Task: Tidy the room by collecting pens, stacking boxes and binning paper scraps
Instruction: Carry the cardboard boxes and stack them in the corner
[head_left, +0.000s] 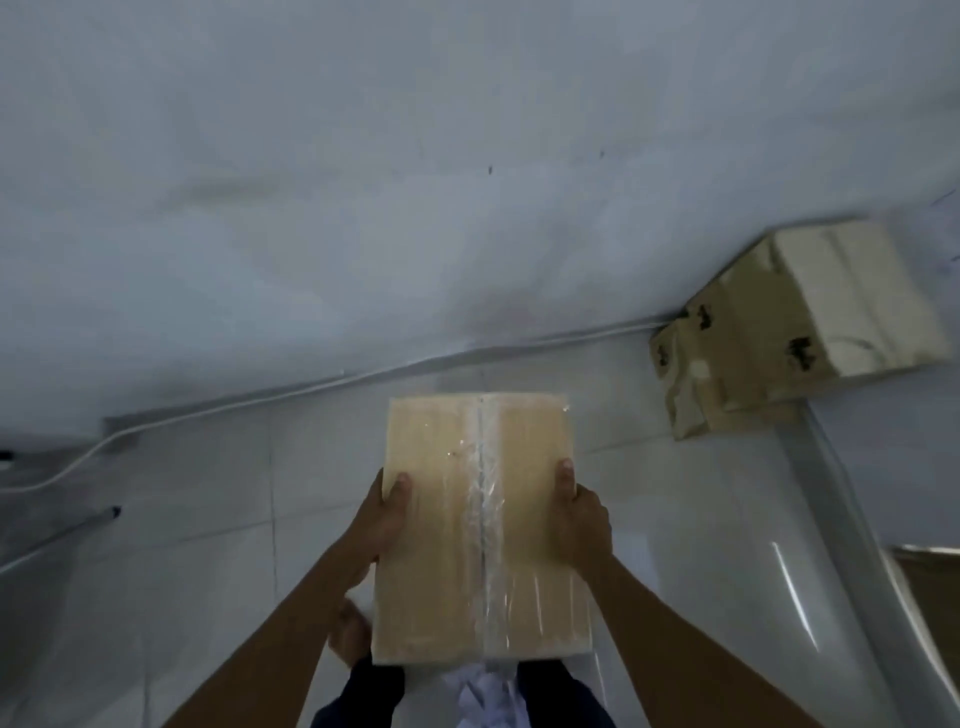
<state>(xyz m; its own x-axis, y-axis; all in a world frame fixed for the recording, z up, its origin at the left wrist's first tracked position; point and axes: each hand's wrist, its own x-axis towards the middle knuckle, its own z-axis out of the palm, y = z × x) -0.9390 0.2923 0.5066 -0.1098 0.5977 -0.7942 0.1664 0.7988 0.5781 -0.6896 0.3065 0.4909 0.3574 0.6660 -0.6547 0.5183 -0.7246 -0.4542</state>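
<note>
We hold the tan, tape-sealed cardboard box (441, 571), left hand (379, 525) and right hand (584, 525) fingers gripping its sides, left of what may be two stacked brown cartons (769, 343), so stacking seems unfinished.

Open floor (322, 441) runs from the carried box (478, 530) to the far wall (363, 182). A cable (311, 385) lies along the wall's foot. Far right: stacked boxes (779, 332) against the wall, with a rail (844, 519) slanting from them to the near right. Left: a thin rod (62, 538) on the tiles. Near centre is taken up by the carried box, held by left hand (376, 525) and right hand (584, 525).
</note>
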